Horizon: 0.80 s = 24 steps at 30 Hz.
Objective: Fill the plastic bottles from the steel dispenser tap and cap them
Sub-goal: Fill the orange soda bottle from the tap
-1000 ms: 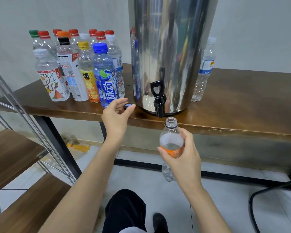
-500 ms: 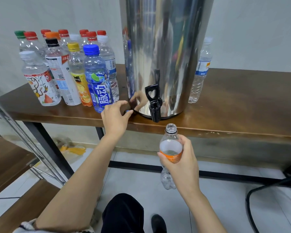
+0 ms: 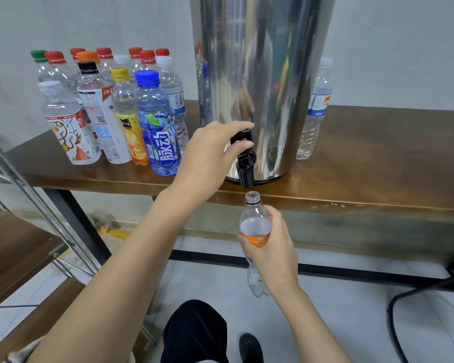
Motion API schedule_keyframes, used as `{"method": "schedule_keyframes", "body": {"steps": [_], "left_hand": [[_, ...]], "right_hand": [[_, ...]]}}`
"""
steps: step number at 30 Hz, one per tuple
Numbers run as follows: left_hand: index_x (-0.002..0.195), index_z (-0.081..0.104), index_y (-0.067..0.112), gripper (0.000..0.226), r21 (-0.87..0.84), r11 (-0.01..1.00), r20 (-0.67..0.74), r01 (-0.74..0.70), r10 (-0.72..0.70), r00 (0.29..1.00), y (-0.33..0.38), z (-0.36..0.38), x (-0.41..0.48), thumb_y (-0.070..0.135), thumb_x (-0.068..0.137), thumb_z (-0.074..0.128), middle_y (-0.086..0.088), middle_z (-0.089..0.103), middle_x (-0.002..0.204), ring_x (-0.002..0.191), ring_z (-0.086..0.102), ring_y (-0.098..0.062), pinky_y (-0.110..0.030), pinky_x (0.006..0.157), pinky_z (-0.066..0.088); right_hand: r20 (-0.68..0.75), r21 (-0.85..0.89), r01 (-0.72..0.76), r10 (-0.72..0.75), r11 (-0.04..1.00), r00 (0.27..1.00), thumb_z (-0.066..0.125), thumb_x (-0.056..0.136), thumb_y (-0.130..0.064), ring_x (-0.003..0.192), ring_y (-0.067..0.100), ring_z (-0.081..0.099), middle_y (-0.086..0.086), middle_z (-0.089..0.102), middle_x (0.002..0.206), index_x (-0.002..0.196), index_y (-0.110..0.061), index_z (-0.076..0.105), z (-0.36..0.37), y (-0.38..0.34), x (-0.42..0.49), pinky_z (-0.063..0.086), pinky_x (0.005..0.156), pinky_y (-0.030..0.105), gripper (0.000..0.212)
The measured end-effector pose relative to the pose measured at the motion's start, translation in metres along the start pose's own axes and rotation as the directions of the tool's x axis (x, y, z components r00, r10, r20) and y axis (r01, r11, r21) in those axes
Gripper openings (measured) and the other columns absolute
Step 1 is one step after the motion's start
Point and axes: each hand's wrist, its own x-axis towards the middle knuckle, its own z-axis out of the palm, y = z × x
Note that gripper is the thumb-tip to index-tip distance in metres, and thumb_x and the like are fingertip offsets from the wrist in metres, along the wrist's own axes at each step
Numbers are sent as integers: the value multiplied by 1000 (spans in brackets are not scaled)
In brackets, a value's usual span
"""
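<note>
Brown wooden tabletop [image 3: 378,163] is seen against a pale wall, and the steel dispenser [image 3: 262,74] is stood on it. The black tap lever [image 3: 240,138] is pinched between thumb and forefinger of the left hand [image 3: 210,150]. An uncapped plastic bottle [image 3: 254,213] with an orange label is gripped by the right hand [image 3: 273,247], its mouth held just under the spout [image 3: 244,175]. Capped bottles [image 3: 116,113] are clustered left of the dispenser.

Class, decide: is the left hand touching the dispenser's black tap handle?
Touching. Head view: the left hand pinches the tap handle, forefinger over its top, thumb across its front.
</note>
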Motion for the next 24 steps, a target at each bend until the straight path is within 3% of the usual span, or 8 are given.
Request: {"method": "schedule_keyframes", "body": {"steps": [3, 8, 15, 18, 21, 24], "left_hand": [[123, 68, 25, 31, 4, 1000, -7, -19, 19, 1000, -1, -1, 3, 29, 93, 65, -6, 67, 93, 86, 60, -26, -38, 84, 47], [117, 71, 24, 32, -20, 1000, -8, -16, 16, 1000, -4, 0, 6, 34, 88, 62, -7, 71, 98, 92, 64, -27, -44, 87, 49], [106, 75, 15, 22, -45, 988, -129, -147, 141, 982, -5, 3, 3, 22, 87, 68, -1, 74, 95, 89, 64, -17, -33, 87, 48], [100, 77, 15, 16, 36, 969, -210, -243, 245, 946, -11, 7, 0, 23, 88, 70, 1, 73, 89, 87, 63, -18, -26, 91, 38], [92, 78, 11, 7, 139, 929, -337, -344, 371, 866, -19, 19, -19, 15, 87, 74, -1, 74, 89, 88, 60, -15, -20, 93, 34], [87, 78, 8, 3, 166, 908, -372, -385, 419, 828, -30, 33, -43, 6, 84, 77, 2, 74, 103, 96, 64, -12, -23, 96, 36]], "right_hand": [[-6, -1, 25, -25, 1000, 1000, 78, 80, -44, 114, 16, 57, -15, 49, 136, 138, -38, 34, 0, -6, 3, 50, 80, 36, 73], [-8, 41, 22, -21, 999, 1000, 79, 79, -43, 116, 15, 55, -18, 49, 137, 138, -40, 35, 2, -13, 7, 51, 83, 38, 74], [-5, 57, 39, -39, 998, 999, 79, 79, -44, 112, 15, 57, -17, 50, 136, 136, -38, 35, 6, -16, 10, 51, 80, 36, 72], [-10, 67, 44, -43, 997, 999, 79, 79, -43, 113, 14, 56, -16, 50, 136, 136, -38, 35, 7, -15, 11, 52, 81, 36, 72], [-28, 80, 45, -43, 996, 999, 79, 78, -43, 115, 14, 56, -17, 50, 136, 135, -37, 37, 8, -15, 12, 51, 82, 36, 71], [-46, 86, 43, -39, 995, 998, 80, 78, -44, 117, 12, 55, -17, 49, 138, 136, -36, 37, 11, -15, 12, 49, 81, 33, 73]]}}
